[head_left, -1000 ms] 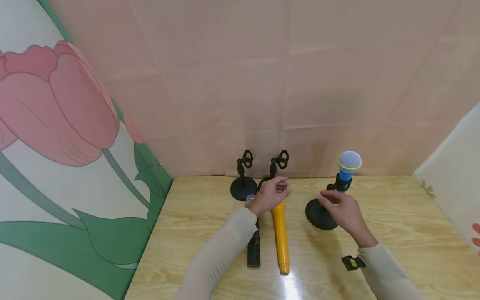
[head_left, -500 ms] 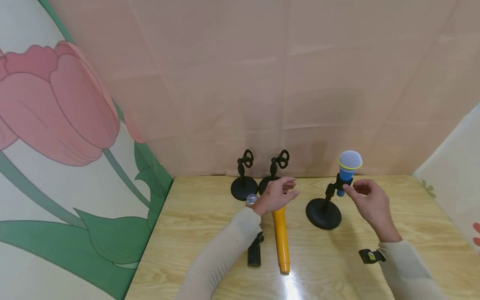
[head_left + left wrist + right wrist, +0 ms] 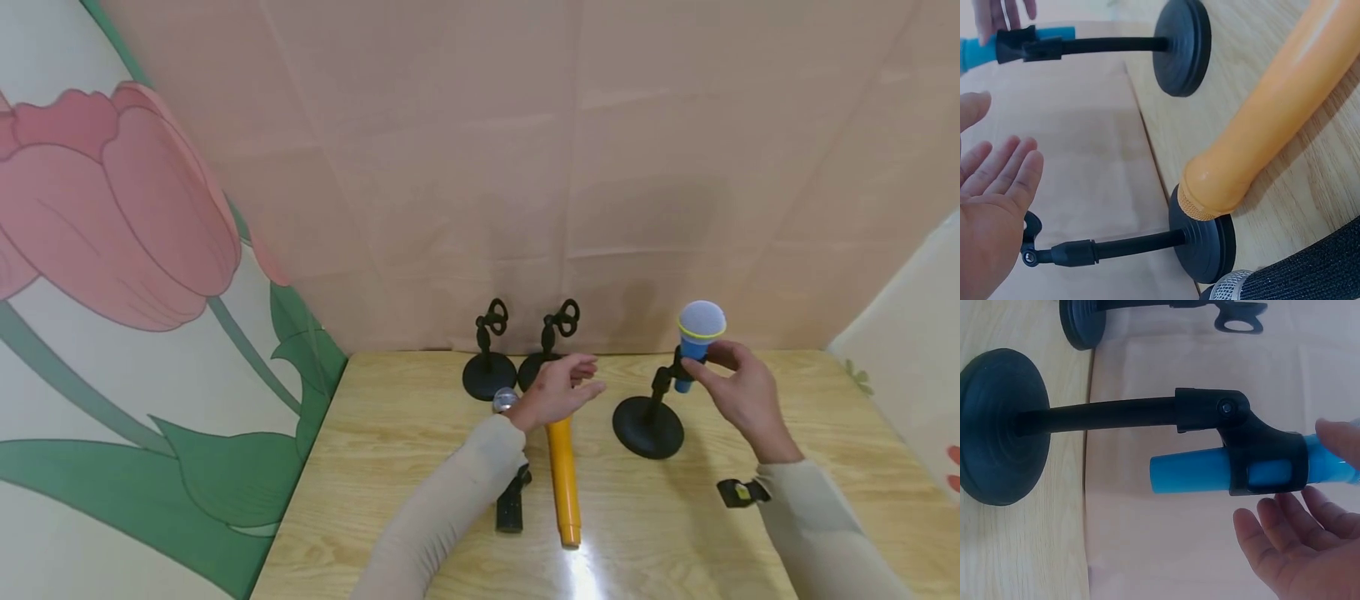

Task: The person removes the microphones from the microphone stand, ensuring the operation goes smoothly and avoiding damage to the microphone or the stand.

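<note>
A blue microphone (image 3: 702, 325) with a pale head and yellow ring is in the clip of a black desk stand (image 3: 649, 427). My right hand (image 3: 746, 396) holds its upper body, thumb on one side and fingers on the other; the right wrist view shows the blue handle (image 3: 1191, 470) passing through the clip. My left hand (image 3: 557, 390) hovers with relaxed fingers over the head end of a yellow microphone (image 3: 564, 483), which lies on the table. Beside that lies a black microphone (image 3: 509, 508) with a silver head, partly covered by the left forearm.
Two more black desk stands, the left one (image 3: 489, 377) and the right one (image 3: 548, 333), stand at the table's back edge with bare clips. Behind them hangs a pinkish cloth (image 3: 450, 167). A tulip-painted wall (image 3: 150, 250) borders the left side.
My right hand has moved from in front of the stand, rightward and up, onto the blue microphone. My left hand has drifted slightly right. The microphones and stands look unmoved.
</note>
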Tool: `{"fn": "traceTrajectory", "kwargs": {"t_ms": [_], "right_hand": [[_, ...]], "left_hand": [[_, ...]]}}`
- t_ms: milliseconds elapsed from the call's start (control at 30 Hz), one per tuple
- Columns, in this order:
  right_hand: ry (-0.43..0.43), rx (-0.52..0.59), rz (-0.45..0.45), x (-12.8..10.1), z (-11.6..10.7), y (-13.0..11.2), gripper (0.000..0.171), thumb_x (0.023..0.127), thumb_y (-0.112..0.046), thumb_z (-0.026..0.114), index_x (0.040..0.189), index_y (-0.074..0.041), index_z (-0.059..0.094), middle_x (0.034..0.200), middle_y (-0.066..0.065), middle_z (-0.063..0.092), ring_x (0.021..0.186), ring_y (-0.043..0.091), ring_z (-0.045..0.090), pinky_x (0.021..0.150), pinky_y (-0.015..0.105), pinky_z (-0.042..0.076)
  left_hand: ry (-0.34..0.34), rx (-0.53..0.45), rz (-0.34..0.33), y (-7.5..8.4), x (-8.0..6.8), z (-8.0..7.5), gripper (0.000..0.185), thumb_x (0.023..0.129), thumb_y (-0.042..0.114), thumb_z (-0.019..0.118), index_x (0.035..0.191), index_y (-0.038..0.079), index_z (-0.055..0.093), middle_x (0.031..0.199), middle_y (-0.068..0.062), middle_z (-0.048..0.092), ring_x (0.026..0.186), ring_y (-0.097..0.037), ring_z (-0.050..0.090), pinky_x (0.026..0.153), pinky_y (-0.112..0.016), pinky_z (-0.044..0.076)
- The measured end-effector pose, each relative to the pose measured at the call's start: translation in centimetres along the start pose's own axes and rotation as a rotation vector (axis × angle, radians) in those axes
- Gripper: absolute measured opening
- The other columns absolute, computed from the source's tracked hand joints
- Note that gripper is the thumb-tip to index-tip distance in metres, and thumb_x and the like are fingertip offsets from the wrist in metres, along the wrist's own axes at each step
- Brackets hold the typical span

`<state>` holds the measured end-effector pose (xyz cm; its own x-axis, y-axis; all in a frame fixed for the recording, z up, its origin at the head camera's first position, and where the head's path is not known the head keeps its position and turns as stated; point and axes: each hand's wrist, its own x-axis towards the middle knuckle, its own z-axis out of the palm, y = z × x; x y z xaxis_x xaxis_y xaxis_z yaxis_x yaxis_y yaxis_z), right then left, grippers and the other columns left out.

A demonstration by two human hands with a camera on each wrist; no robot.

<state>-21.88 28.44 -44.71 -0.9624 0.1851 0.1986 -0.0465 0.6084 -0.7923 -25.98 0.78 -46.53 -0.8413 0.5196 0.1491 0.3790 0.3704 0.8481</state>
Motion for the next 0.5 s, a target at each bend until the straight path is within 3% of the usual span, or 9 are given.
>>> {"fn": "traceTrajectory", "kwargs": {"t_ms": [300, 500], "right_hand": [[-0.016, -0.035, -0.007, 0.58, 0.19, 0.07, 0.064, 0.097, -0.04, 0.064, 0.13, 0.014, 0.051, 0.122, 0.038, 0.057, 0.112, 0.052, 0.055, 0.088, 0.064, 0.043], [-0.031, -0.069, -0.023, 0.75, 0.3, 0.24, 0.06, 0.098, -0.042, 0.062, 0.127, 0.01, 0.056, 0.116, 0.034, 0.062, 0.103, 0.046, 0.06, 0.073, 0.042, 0.05]], "left_hand": [[0.003, 0.018, 0.01, -0.06, -0.07, 0.05, 0.046, 0.097, 0.022, 0.069, 0.138, 0.006, 0.055, 0.129, -0.009, 0.065, 0.117, -0.021, 0.063, 0.101, -0.032, 0.049], [-0.005, 0.011, 0.003, -0.03, -0.1, 0.06, 0.046, 0.097, 0.021, 0.068, 0.139, 0.005, 0.055, 0.132, -0.013, 0.063, 0.118, -0.02, 0.062, 0.102, -0.033, 0.048]]}}
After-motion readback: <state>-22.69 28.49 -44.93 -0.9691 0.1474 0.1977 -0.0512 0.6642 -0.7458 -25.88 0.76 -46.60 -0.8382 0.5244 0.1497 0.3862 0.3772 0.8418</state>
